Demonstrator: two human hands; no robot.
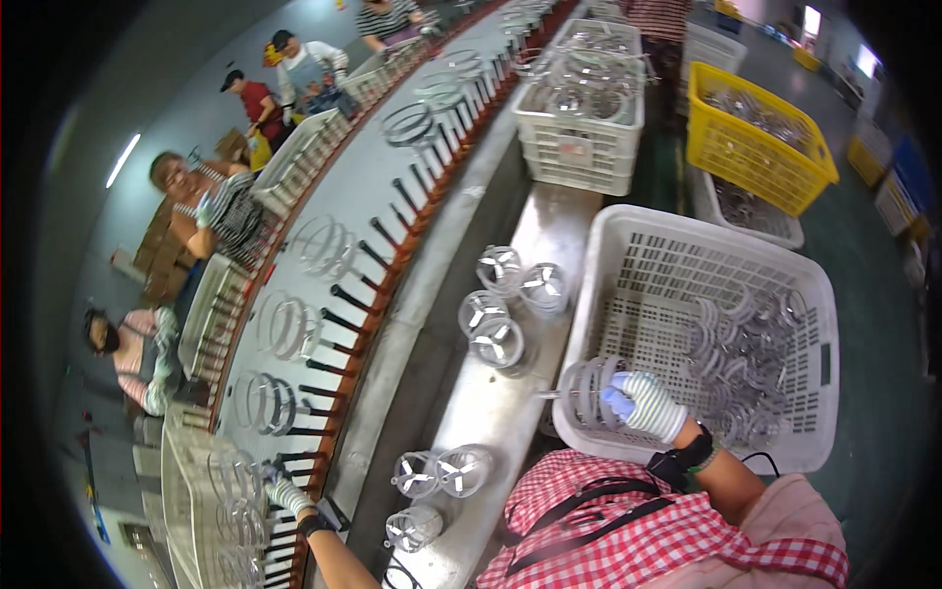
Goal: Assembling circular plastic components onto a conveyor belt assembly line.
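Note:
My right hand (643,404), in a white glove with blue fingertips, grips a bundle of grey metal rings (589,388) at the near-left rim of a white plastic crate (628,231). More rings (751,348) lie heaped in that crate's right half. My left hand (282,491), also gloved, reaches out to the conveyor (363,187) and touches a set of wire rings (235,491) hung on black pegs. Round clear covers with fan-shaped inserts (500,309) stand on the steel bench between the two hands.
Black pegs (339,324) line the conveyor's red edge, carrying more ring sets. Several people work on the conveyor's far side. More white crates (579,147) and a yellow crate (756,147) with parts stand beyond. Further clear covers (437,471) sit near my chest.

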